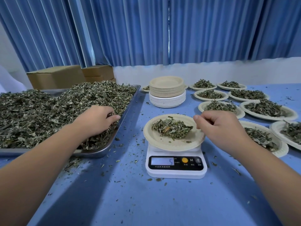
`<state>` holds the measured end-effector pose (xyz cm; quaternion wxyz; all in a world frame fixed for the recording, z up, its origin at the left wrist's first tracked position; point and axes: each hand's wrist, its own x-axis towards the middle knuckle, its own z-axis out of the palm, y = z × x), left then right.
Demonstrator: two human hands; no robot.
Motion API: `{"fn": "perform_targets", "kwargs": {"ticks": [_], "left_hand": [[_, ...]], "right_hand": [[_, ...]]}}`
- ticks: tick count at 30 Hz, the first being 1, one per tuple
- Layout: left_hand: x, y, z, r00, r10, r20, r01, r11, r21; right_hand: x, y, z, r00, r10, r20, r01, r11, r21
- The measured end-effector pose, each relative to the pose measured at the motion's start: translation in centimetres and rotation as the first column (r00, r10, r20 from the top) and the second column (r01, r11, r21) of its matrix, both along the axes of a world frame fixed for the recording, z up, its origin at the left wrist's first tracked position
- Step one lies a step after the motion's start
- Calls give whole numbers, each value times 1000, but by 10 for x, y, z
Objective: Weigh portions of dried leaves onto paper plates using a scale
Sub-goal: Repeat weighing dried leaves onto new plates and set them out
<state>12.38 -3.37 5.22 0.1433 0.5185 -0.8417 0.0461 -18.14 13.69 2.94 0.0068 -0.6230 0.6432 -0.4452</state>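
Observation:
A white digital scale (176, 167) stands in the middle of the blue table, its display showing 5. On it sits a paper plate (172, 143) with a small heap of dried leaves (172, 128). My right hand (221, 126) hovers over the plate's right rim with loosely curled fingers; nothing shows in it. A large metal tray (104, 150) at the left is piled with dried leaves (48, 111). My left hand (97, 119) is dug into that pile near the tray's right edge, its fingers curled round a clump of leaves.
A stack of empty paper plates (167, 92) stands behind the scale. Several filled plates (267, 110) cover the table's right side. Cardboard boxes (65, 75) sit behind the tray. Leaf crumbs lie scattered over the blue table (146, 201). Blue curtains hang behind.

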Motion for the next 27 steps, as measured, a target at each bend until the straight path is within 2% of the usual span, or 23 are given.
{"fn": "perform_targets", "kwargs": {"ticks": [9,18,24,27], "left_hand": [[-6,0,15,998,-7,-70,8,1000,11],[-20,13,39,979,-62,-195,46,995,-88],[-57,38,70,922,-164,-350,122,983,-139],[-85,54,75,873,-229,-431,203,973,-106]], "right_hand": [[-1,-1,-1,1000,12,11,-12,1000,-14],[-1,0,0,1000,10,8,-10,1000,-21],[-2,-1,0,1000,9,-7,-9,1000,-25],[-3,-2,0,1000,12,1,-12,1000,-23]]}}
